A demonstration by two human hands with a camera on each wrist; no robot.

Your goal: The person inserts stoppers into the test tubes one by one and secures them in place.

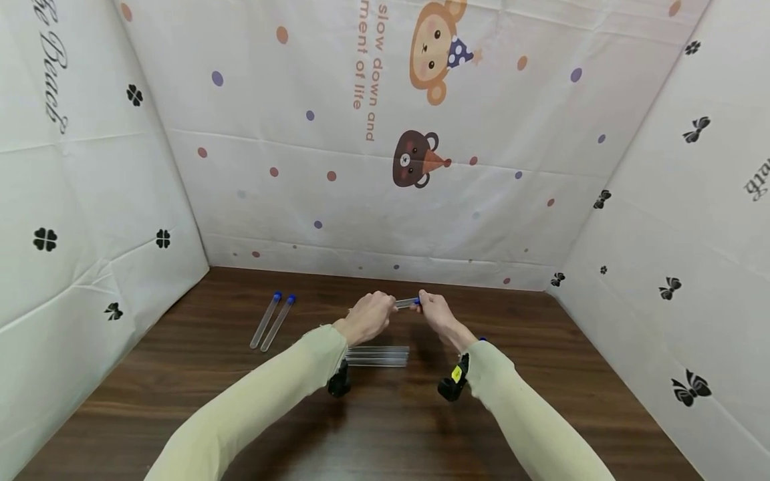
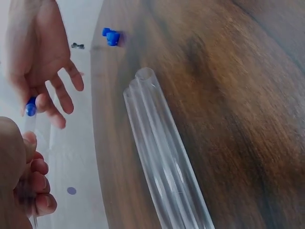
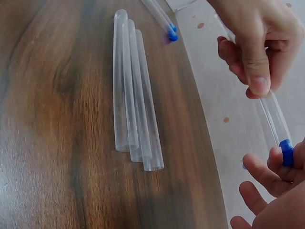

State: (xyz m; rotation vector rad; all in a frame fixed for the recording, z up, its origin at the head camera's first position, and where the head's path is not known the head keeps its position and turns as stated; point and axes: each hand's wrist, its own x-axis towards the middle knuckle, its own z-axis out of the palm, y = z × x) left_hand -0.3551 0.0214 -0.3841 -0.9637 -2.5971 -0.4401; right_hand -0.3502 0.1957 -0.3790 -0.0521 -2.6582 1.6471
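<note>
My left hand (image 1: 368, 317) curls its fingers round a clear test tube (image 3: 275, 117), held above the table. At the tube's right end is a blue cap (image 3: 286, 153), pinched between thumb and forefinger of my right hand (image 1: 438, 312). The right hand's other fingers spread away from the cap in the left wrist view. Below the hands lies a row of several clear tubes without caps (image 3: 125, 95), side by side, their open ends toward the right. The far end of the held tube is hidden in the left hand.
Two tubes with blue caps (image 1: 278, 324) lie on the left of the dark wooden table (image 1: 385, 427). Loose blue caps (image 2: 112, 37) sit to the right, mostly hidden behind the right wrist in the head view. Printed white cloth walls (image 1: 361, 220) border the table's back and sides.
</note>
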